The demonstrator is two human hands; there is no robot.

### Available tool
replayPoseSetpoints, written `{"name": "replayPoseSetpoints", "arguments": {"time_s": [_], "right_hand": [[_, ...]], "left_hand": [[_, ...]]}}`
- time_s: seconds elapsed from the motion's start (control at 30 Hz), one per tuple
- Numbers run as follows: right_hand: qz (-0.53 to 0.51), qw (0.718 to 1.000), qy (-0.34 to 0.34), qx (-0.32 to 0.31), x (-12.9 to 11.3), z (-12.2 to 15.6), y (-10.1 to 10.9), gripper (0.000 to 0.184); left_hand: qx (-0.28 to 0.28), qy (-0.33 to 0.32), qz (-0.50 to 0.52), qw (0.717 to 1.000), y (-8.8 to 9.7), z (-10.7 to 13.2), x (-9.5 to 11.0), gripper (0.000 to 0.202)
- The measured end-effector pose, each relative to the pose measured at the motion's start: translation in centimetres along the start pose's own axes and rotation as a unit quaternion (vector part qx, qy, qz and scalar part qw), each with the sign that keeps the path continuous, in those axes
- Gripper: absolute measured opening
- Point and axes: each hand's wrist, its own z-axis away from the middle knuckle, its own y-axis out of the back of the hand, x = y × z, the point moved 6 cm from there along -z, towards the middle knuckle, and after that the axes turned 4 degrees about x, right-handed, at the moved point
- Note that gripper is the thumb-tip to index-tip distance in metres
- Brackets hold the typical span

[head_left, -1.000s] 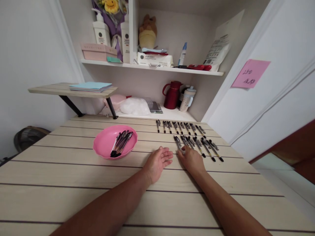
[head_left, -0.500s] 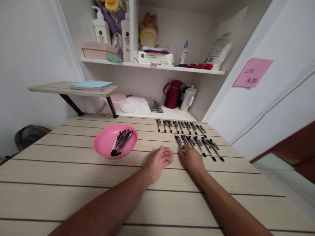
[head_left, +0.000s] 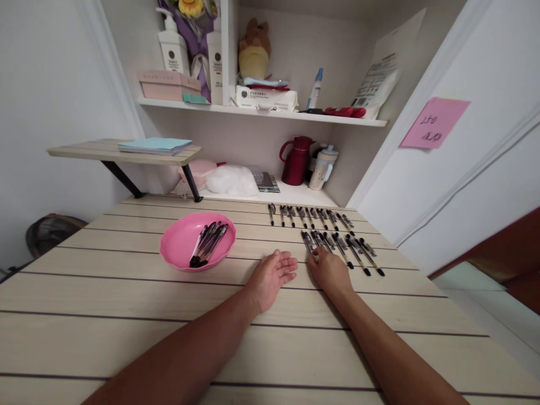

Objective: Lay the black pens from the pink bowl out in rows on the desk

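My right hand [head_left: 330, 271] rests on the wooden table [head_left: 126, 304] with its fingertips on the near end of the leftmost pen [head_left: 307, 243] in the near row of black pens [head_left: 343, 249]; the fingers look pinched on it. A second row of pens [head_left: 310, 216] lies farther back. My left hand [head_left: 272, 277] lies palm up and open on the table just left of the right hand, holding nothing. A pink bowl [head_left: 179, 244] to the left holds several more pens [head_left: 208, 244].
Behind the table a low ledge carries a red jug [head_left: 296, 161], a white cup [head_left: 322, 169] and a plastic bag [head_left: 232, 181]. A small raised shelf [head_left: 122, 153] with booklets stands at the left. A white door with a pink note [head_left: 433, 124] is on the right.
Almost nothing has moved; my right fingertips shifted slightly on the leftmost pen of the near row. The left hand stays open in place.
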Motion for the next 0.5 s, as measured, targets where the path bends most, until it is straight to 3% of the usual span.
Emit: {"name": "replayPoseSetpoints", "arguments": {"time_s": [0.5], "right_hand": [[0.022, 1.0, -0.006, 0.004, 0.28, 0.16, 0.07, 0.029]], "left_hand": [[-0.002, 0.0, 0.004, 1.0, 0.05, -0.06, -0.05, 0.04]]}}
